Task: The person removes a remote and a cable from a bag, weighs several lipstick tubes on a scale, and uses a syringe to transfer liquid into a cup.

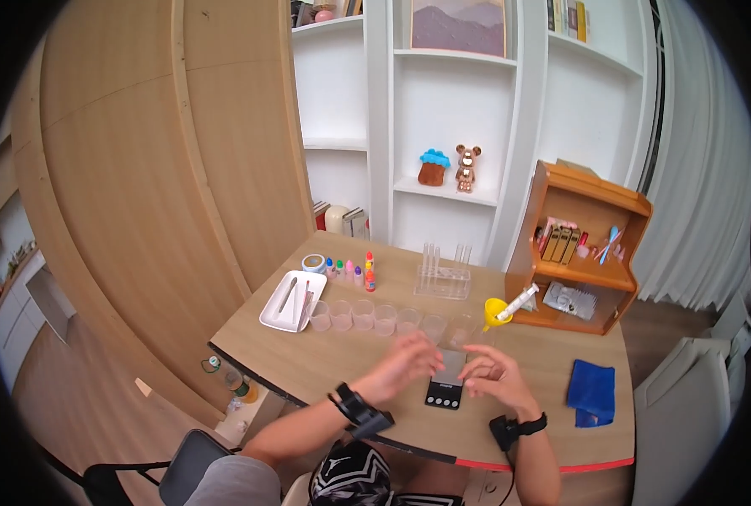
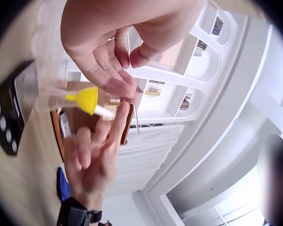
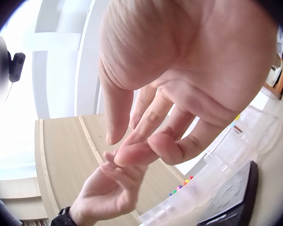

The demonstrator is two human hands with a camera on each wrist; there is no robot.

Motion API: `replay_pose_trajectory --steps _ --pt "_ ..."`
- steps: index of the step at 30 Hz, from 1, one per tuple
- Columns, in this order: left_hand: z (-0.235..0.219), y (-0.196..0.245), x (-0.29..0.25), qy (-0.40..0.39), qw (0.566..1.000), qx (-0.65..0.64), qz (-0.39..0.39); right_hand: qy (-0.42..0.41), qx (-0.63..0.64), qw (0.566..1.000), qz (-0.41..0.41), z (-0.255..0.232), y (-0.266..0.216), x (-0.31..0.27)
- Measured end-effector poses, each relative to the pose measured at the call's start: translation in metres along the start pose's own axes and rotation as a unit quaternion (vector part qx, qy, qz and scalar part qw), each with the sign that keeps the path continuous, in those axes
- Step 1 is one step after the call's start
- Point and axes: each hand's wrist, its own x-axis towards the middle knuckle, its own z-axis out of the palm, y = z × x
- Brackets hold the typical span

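Observation:
In the head view, my left hand (image 1: 405,364) hovers at the left of a small black scale (image 1: 445,395) with a grey plate, its fingers loosely bent. My right hand (image 1: 498,379) is above the scale's right side, thumb and fingers apart. The left wrist view shows the left hand (image 2: 127,42) over the right hand (image 2: 96,155), fingertips close together; a thin grey line beside them may be a rod, and whether either hand touches it I cannot tell. Nothing shows between the right hand's loosely curled fingers (image 3: 137,153) in the right wrist view.
Clear cups (image 1: 363,314) stand in a row behind the scale, with a yellow funnel (image 1: 497,313) and syringe (image 1: 523,297) at right. Farther out are a white tray (image 1: 268,314), small colored bottles (image 1: 370,280), a tube rack (image 1: 443,285), a wooden shelf (image 1: 582,274) and a blue cloth (image 1: 590,393).

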Motion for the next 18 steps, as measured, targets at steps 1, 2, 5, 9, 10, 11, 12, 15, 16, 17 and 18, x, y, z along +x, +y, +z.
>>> replay_pose_trajectory --steps 1,2,5,9,10,11,12,15,16,17,18 --pt "0.01 -0.012 0.007 -0.018 1.0 -0.006 -0.023 -0.003 0.016 1.0 -0.008 0.002 0.002 0.001" --pt "0.017 -0.022 0.014 -0.023 1.0 -0.011 -0.016 0.012 0.053 0.998 -0.018 0.003 0.009 0.002" --pt "0.031 -0.039 0.027 -0.041 0.998 -0.028 -0.047 0.055 0.016 0.997 -0.057 -0.009 0.031 0.002" --pt "0.038 -0.042 0.032 -0.05 0.996 0.026 -0.067 0.127 0.063 0.986 -0.092 -0.009 0.041 0.0" --pt "0.037 -0.043 0.033 -0.06 0.995 0.042 -0.071 0.157 0.054 0.981 -0.101 -0.013 0.043 0.0" --pt "0.036 -0.041 0.031 -0.06 0.994 0.044 -0.081 0.187 0.046 0.975 -0.11 -0.016 0.045 -0.001" --pt "0.035 -0.036 0.027 -0.077 0.992 0.066 -0.073 0.222 0.077 0.965 -0.121 -0.021 0.044 -0.002" --pt "0.015 -0.02 0.011 -0.07 0.984 0.16 -0.021 0.33 0.137 0.923 -0.141 -0.04 0.034 -0.003" --pt "0.005 -0.012 0.005 -0.047 0.978 0.203 0.01 0.34 0.144 0.92 -0.134 -0.047 0.032 -0.005" --pt "-0.006 -0.001 -0.003 -0.012 0.974 0.223 0.027 0.37 0.167 0.902 -0.148 -0.052 0.032 -0.006" --pt "-0.017 0.011 -0.01 0.022 0.968 0.245 0.047 0.398 0.19 0.882 -0.164 -0.058 0.032 -0.007"
